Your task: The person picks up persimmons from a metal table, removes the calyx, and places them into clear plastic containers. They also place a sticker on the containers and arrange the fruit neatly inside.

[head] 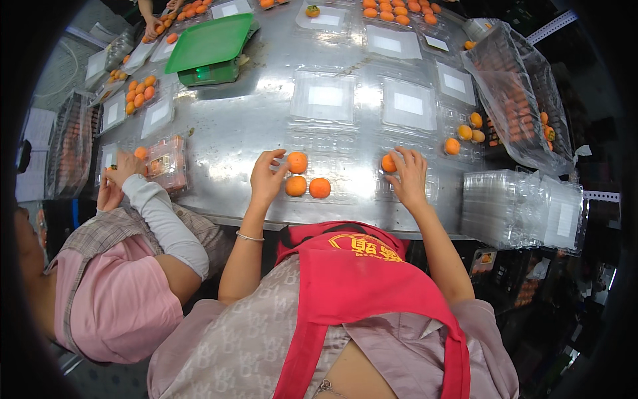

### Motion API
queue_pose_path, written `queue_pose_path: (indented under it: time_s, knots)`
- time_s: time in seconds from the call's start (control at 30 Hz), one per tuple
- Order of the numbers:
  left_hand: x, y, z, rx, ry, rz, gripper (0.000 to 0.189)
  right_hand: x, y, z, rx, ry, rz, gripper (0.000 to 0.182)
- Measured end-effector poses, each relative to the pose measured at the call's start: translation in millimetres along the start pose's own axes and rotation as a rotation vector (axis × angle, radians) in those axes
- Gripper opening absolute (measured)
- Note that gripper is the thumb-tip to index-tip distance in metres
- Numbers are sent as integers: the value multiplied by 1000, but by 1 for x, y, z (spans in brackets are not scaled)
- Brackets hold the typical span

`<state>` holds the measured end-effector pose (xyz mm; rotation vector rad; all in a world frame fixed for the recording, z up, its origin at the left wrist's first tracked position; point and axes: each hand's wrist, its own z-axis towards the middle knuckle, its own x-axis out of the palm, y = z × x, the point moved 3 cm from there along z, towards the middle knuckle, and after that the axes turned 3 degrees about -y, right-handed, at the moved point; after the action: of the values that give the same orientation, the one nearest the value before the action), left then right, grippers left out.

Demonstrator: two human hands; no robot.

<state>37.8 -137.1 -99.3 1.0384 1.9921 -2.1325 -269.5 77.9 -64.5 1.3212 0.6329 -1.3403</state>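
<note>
My left hand (267,177) is at the left edge of a clear plastic clamshell tray (344,192), fingers spread beside an orange persimmon (297,162); whether its fingertips touch the fruit I cannot tell. Two more persimmons lie in the tray's near part, one below the first (296,186) and one to its right (320,188). My right hand (410,177) has thumb and fingers around another persimmon (389,163), over a second clear tray (428,185) to the right. The undersides of the fruits are hidden.
Lidded trays with white pads (324,95) lie beyond. At right are loose persimmons (464,132), a plastic-lined crate (518,99) and stacked clamshells (498,209). A green scale (209,45) stands far left. A co-worker (119,279) handles fruit at left; another person's hands (152,27) are at the far side.
</note>
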Motion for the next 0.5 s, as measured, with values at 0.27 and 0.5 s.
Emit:
queue_pose_path:
  time_s: [0.27, 0.5]
  knots:
    - [17, -32, 3, 318, 99, 576, 59, 0, 71, 17, -69, -101, 263, 58]
    - [9, -42, 0, 437, 85, 604, 57, 8, 107, 19, -77, 33, 486, 56]
